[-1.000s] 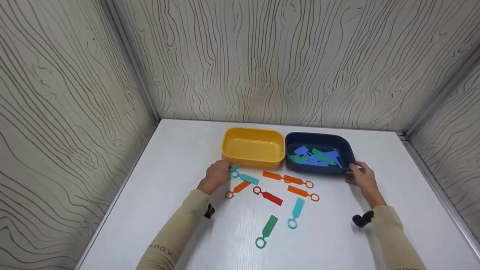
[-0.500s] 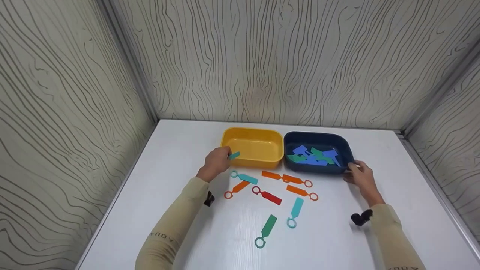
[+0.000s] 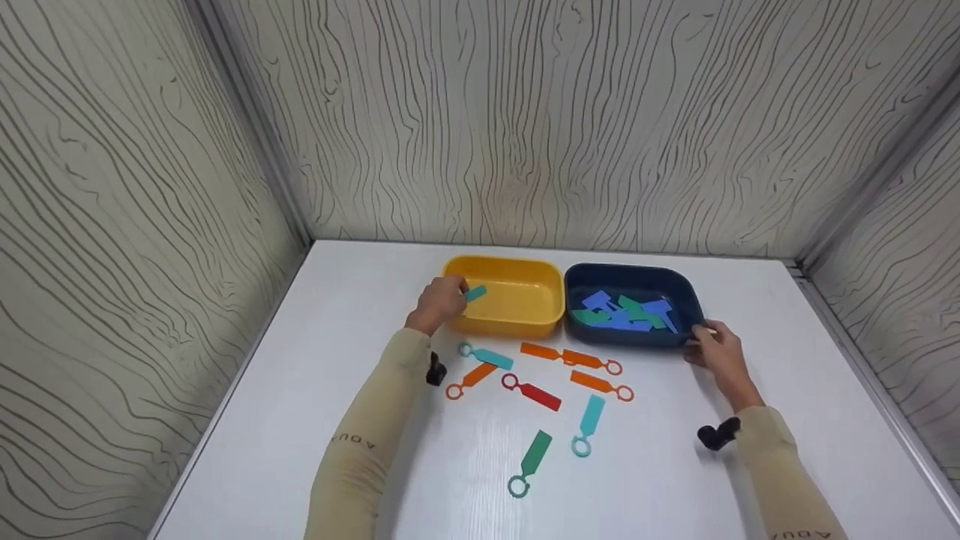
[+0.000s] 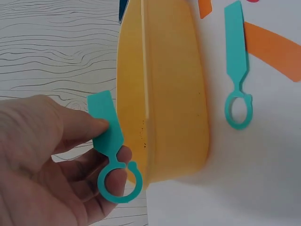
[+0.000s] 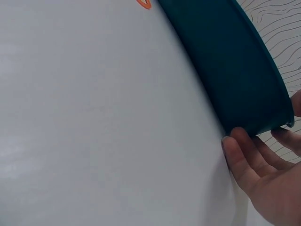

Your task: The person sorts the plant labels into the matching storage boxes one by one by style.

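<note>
My left hand (image 3: 441,301) pinches a turquoise plastic tag with a split ring at one end (image 4: 109,136) between thumb and fingers. Hand and tag are above the left end of the yellow bin (image 3: 510,328); in the left wrist view the ring hangs beside the bin's rim. My right hand (image 3: 720,356) grips the near right corner of the dark blue bin (image 5: 235,61), thumb at the rim and fingers against the outer wall. Several blue and green pieces (image 3: 630,324) lie inside that bin. No piece shows in the visible part of the yellow bin.
On the white table before the bins lie another turquoise tag (image 3: 491,358) overlapping an orange tag (image 3: 478,374), a red tag (image 3: 540,396), more orange tags (image 3: 592,382), a third turquoise tag (image 3: 592,416) and a green tag (image 3: 535,453). Patterned panels (image 3: 525,150) stand behind and at both sides.
My left hand has lifted the turquoise tag from beside the yellow bin's front left corner, up and over its left end. The right hand has stayed at the dark blue bin's corner.
</note>
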### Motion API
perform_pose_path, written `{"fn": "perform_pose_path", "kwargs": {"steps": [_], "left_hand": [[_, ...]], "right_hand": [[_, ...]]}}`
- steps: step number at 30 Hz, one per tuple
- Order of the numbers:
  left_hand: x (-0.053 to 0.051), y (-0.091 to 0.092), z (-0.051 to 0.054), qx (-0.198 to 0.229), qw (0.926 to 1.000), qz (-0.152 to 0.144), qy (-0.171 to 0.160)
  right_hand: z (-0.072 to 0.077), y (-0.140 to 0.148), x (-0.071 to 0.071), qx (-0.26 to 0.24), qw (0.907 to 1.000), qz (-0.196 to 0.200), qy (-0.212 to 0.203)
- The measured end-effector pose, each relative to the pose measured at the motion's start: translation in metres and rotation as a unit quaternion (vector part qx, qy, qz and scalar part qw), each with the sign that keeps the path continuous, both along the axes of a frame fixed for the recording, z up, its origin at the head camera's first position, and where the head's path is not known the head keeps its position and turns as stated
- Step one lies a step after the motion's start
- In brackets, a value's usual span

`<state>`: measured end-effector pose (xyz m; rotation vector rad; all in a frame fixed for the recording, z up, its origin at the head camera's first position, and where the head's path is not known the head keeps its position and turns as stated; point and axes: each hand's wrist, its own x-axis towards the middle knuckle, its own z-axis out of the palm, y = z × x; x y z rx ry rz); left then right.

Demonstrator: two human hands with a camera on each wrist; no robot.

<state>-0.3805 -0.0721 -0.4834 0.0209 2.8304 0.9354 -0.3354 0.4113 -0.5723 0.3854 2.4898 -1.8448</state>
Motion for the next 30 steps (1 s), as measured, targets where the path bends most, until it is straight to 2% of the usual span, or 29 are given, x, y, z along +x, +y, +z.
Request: {"fn": "perform_pose_path", "kwargs": {"steps": [5, 8, 17, 22, 30], "left_hand": [[-0.007, 0.008, 0.007, 0.017, 0.9997, -0.005, -0.015], [-0.011, 0.012, 0.008, 0.009, 0.9998, -0.011, -0.014], [-0.023, 0.019, 0.008, -0.028, 0.9986, -0.041, 0.016], [-0.022, 0.018, 0.008, -0.020, 0.9983, -0.047, 0.029], [-0.014, 0.017, 0.001, -0.022, 0.9976, -0.054, 0.039]], "right_hand": [[-0.001, -0.002, 0.000, 0.001, 1.0000, -0.005, 0.002], [-0.002, -0.004, 0.000, 0.000, 1.0000, -0.004, -0.001], [-0.004, -0.002, 0.001, -0.010, 0.9998, -0.010, -0.012], [-0.003, -0.001, 0.000, -0.004, 0.9999, -0.009, -0.007], [-0.001, 0.000, 0.002, 0.007, 0.9999, -0.006, -0.005]]}}
